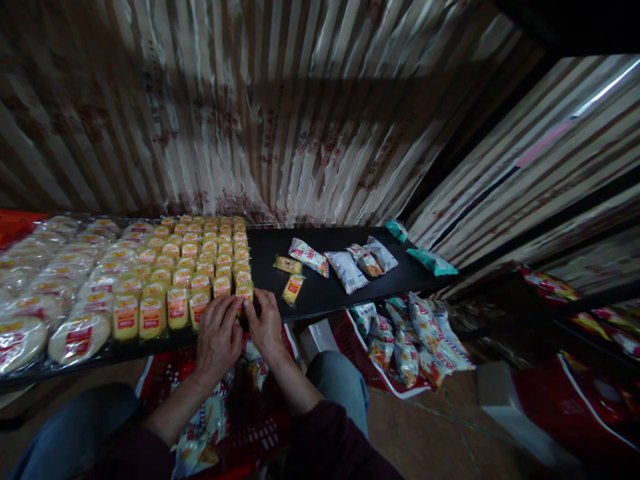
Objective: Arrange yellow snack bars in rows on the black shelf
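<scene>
Both my hands rest at the front edge of a black shelf (325,293). My left hand (217,337) and my right hand (265,323) lie side by side, fingers curled onto the front packets of several rows of small yellow wrapped cakes (200,267). The fingertips press on a packet at the right end of the front row (245,291); what they grip is hidden. Two loose yellow packets (293,288) lie just right of my right hand.
Larger round wrapped cakes (45,293) fill the shelf's left part. Several white snack packets (345,267) and green ones (433,262) lie to the right. A red crate (260,433) with packets sits between my knees; another holds bags (415,340) on the floor.
</scene>
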A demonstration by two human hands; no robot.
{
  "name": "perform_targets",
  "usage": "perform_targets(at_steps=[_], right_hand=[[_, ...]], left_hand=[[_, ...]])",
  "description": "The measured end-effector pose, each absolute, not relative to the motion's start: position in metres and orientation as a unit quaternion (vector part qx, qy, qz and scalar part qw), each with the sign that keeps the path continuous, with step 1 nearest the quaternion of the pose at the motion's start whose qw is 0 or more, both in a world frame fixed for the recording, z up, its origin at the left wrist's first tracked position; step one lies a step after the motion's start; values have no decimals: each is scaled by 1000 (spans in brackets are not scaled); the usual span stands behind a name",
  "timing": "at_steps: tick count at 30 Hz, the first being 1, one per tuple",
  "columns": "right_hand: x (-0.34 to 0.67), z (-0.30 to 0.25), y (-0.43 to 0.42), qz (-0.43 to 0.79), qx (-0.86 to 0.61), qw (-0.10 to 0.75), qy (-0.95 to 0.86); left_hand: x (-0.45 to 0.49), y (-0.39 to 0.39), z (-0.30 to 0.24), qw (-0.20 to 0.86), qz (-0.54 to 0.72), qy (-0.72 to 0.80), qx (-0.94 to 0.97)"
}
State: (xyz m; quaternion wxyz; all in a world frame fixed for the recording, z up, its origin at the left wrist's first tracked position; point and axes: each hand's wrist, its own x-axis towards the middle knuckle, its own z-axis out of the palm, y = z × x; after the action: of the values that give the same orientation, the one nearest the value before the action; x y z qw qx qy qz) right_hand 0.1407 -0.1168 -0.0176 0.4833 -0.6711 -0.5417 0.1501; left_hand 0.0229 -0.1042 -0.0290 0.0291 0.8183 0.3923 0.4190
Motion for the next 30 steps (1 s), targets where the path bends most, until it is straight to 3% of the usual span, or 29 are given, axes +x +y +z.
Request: perform_targets(at_steps=[30], right_hand=[[146, -17, -110, 147, -648, 527, -530]], left_hand=[[28, -110, -36, -15, 394, 434, 810]])
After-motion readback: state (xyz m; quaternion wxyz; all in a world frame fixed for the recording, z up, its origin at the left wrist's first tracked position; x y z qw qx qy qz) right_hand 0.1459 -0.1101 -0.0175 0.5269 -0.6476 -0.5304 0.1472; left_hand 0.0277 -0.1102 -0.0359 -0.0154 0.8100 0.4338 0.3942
